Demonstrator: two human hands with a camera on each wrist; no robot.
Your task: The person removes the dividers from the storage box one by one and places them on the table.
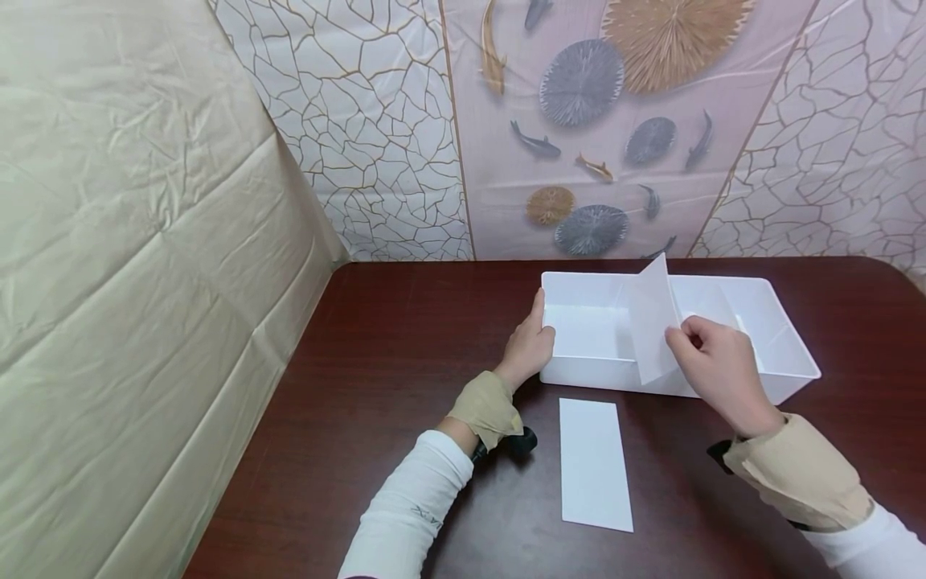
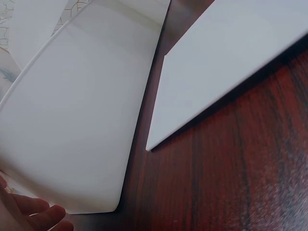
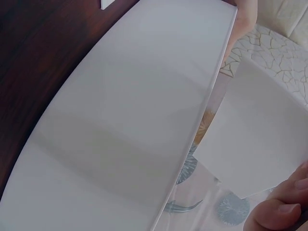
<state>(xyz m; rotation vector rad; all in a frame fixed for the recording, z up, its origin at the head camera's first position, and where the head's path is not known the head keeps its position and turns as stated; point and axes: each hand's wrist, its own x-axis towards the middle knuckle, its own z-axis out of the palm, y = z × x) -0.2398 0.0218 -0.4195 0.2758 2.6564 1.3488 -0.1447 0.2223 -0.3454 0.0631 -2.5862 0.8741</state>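
Note:
A long white open-topped box (image 1: 586, 371) sits on the table, its length running left to right. My left hand (image 1: 528, 346) holds the box's left end, thumb at the near corner and fingers along the outside of the end wall. In the left wrist view, the fingertips (image 2: 50, 219) lie against the end of the box. Above the box's middle, my right hand (image 1: 716, 366) pinches a thin white rectangular panel (image 1: 653, 322) by its right edge; the panel stands tilted and overlaps the near wall in the head view. A similar white panel (image 1: 596, 466) lies flat in front of the box.
The dark reddish-brown wooden table (image 1: 376, 386) has a rounded far right corner. A patterned cloth (image 1: 383, 137) hangs behind it, and a beige cloth (image 1: 159, 265) hangs along the left side. Inside the box's right part, another upright divider (image 1: 726, 307) shows behind my right hand.

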